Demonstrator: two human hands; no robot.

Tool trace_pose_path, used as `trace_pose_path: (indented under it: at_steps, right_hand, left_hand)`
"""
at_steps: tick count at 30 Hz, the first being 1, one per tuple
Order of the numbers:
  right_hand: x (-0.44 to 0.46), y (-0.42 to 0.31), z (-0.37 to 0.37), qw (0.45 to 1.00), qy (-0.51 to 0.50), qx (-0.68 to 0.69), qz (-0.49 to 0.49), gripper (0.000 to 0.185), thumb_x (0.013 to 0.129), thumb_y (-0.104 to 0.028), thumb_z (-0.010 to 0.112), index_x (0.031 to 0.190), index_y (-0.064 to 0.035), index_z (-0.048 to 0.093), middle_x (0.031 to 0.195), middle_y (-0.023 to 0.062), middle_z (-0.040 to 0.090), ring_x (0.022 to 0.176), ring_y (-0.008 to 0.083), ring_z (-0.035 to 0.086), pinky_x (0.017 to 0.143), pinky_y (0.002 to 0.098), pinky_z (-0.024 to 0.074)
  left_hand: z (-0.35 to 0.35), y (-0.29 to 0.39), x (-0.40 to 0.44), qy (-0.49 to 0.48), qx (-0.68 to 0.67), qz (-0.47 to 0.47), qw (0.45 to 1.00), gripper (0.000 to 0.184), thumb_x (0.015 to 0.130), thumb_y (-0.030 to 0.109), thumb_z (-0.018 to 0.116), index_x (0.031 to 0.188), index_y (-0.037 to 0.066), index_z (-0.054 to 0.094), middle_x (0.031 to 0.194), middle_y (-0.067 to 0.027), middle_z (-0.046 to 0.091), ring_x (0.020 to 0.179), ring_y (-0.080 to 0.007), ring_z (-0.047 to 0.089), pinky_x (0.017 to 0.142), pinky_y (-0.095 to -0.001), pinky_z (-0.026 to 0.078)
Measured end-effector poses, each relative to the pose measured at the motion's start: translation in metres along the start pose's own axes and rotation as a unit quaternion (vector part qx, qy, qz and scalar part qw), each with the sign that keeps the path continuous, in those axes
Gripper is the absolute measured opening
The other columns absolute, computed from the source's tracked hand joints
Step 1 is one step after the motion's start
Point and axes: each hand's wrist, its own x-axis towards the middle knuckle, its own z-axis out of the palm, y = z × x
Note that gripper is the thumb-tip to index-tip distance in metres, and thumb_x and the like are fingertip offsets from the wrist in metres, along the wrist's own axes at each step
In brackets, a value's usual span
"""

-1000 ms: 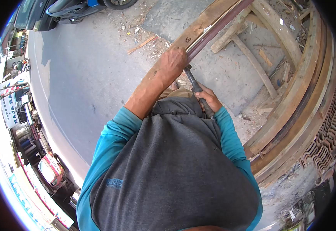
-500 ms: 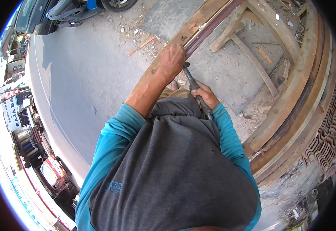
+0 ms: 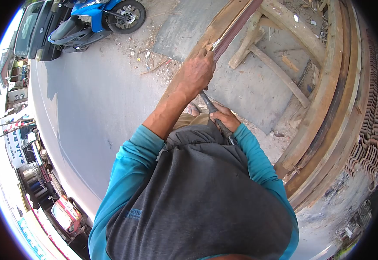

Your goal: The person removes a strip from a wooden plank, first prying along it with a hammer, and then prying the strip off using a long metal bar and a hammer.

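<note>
My left hand (image 3: 199, 71) is closed over the edge of a long wooden beam (image 3: 217, 30), beside a maroon strip (image 3: 236, 28) that runs along it. What its curled fingers hold is hidden under the palm. Nearer my body, my right hand (image 3: 225, 118) is wrapped round the dark grip of a bar-like tool (image 3: 206, 100). The tool slants from just below my left hand down to my waist, and its far end is partly covered by the left hand.
Rough timber pieces (image 3: 280, 73) lie on the ground ahead right. Long stacked planks (image 3: 323, 117) curve along the right, beside roof tiles (image 3: 371, 151). A blue motorcycle (image 3: 93, 21) and a dark vehicle (image 3: 39, 34) stand at the upper left. My foot (image 3: 192, 109) shows below the beam.
The view has tilted, showing more of the motorcycle. My left hand's knuckles and fingers have shifted in pose near the beam's edge. My right hand keeps its hold on the tool.
</note>
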Motion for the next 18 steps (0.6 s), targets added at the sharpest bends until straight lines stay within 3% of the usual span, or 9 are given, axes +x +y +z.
trace_pose_path:
  at_steps: [2, 7, 10, 12, 15, 16, 17, 18]
  right_hand:
    - [0.004, 0.014, -0.004, 1.0, 0.011, -0.005, 0.017, 0.047, 0.091, -0.022, 0.054, 0.135, -0.0039, 0.055, 0.078, 0.0011, 0.057, 0.06, 0.0107, 0.056, 0.055, 0.0255, 0.0461]
    - [-0.007, 0.03, -0.002, 0.995, 0.091, 0.035, 0.005, 0.044, 0.092, -0.023, 0.056, 0.131, -0.0031, 0.056, 0.078, 0.0018, 0.058, 0.06, 0.0109, 0.055, 0.055, 0.0261, 0.0461]
    - [-0.02, 0.057, -0.003, 0.986, 0.16, 0.049, 0.0, 0.045, 0.092, -0.022, 0.057, 0.133, -0.0031, 0.056, 0.079, 0.0013, 0.058, 0.061, 0.0107, 0.055, 0.055, 0.0269, 0.0462]
    - [-0.038, 0.066, 0.006, 0.967, 0.239, 0.09, -0.016, 0.046, 0.092, -0.018, 0.058, 0.136, -0.0043, 0.056, 0.079, 0.0004, 0.058, 0.064, 0.0102, 0.055, 0.056, 0.0281, 0.046]
    - [-0.062, 0.083, 0.015, 0.944, 0.321, 0.071, -0.023, 0.049, 0.092, -0.016, 0.059, 0.139, -0.0054, 0.053, 0.079, 0.0003, 0.058, 0.065, 0.0092, 0.054, 0.057, 0.0267, 0.046]
    - [-0.07, 0.083, 0.021, 0.936, 0.348, 0.055, -0.023, 0.05, 0.091, -0.015, 0.06, 0.139, -0.0067, 0.051, 0.079, 0.0012, 0.058, 0.062, 0.0096, 0.055, 0.054, 0.0258, 0.0468]
    - [-0.076, 0.083, 0.028, 0.935, 0.351, 0.055, -0.01, 0.05, 0.091, -0.015, 0.06, 0.139, -0.0067, 0.051, 0.079, 0.0012, 0.058, 0.062, 0.0096, 0.055, 0.054, 0.0258, 0.0468]
    - [-0.079, 0.083, 0.033, 0.923, 0.368, 0.109, 0.005, 0.049, 0.091, -0.015, 0.06, 0.138, -0.0067, 0.051, 0.078, 0.0021, 0.058, 0.059, 0.0101, 0.055, 0.053, 0.0257, 0.0472]
  left_hand:
    - [0.004, -0.001, 0.022, 0.019, -0.001, 0.034, 0.999, 0.014, 0.088, 0.013, 0.061, 0.097, 0.001, 0.062, 0.098, -0.0206, 0.063, 0.089, -0.0387, 0.067, 0.078, -0.0461, 0.056]
    - [0.023, -0.013, 0.091, 0.033, 0.04, 0.096, 0.994, 0.018, 0.089, 0.012, 0.059, 0.102, 0.002, 0.065, 0.102, -0.0217, 0.064, 0.1, -0.039, 0.065, 0.084, -0.0457, 0.056]
    - [0.037, -0.023, 0.125, -0.032, 0.075, 0.086, 0.993, 0.022, 0.091, 0.013, 0.057, 0.107, 0.001, 0.065, 0.106, -0.0217, 0.064, 0.103, -0.0375, 0.065, 0.086, -0.044, 0.056]
    - [0.047, -0.026, 0.146, -0.106, 0.087, 0.056, 0.989, 0.034, 0.088, 0.019, 0.063, 0.116, 0.0, 0.06, 0.113, -0.0219, 0.064, 0.111, -0.0398, 0.063, 0.09, -0.0471, 0.055]
    - [0.071, -0.027, 0.161, -0.075, 0.09, 0.054, 0.992, 0.027, 0.091, 0.013, 0.057, 0.113, -0.003, 0.061, 0.112, -0.0216, 0.063, 0.105, -0.0365, 0.066, 0.086, -0.0412, 0.057]
    - [0.072, -0.027, 0.16, -0.069, 0.131, 0.106, 0.983, 0.028, 0.091, 0.011, 0.058, 0.115, -0.003, 0.059, 0.11, -0.0226, 0.065, 0.101, -0.0371, 0.068, 0.085, -0.039, 0.057]
    - [0.073, -0.027, 0.156, -0.079, 0.123, 0.101, 0.984, 0.028, 0.091, 0.011, 0.058, 0.115, -0.003, 0.059, 0.11, -0.0226, 0.065, 0.101, -0.0371, 0.068, 0.085, -0.039, 0.057]
    - [0.071, -0.027, 0.154, -0.086, 0.137, 0.129, 0.978, 0.027, 0.09, 0.009, 0.058, 0.114, -0.003, 0.059, 0.108, -0.0234, 0.065, 0.1, -0.0362, 0.068, 0.084, -0.0383, 0.057]
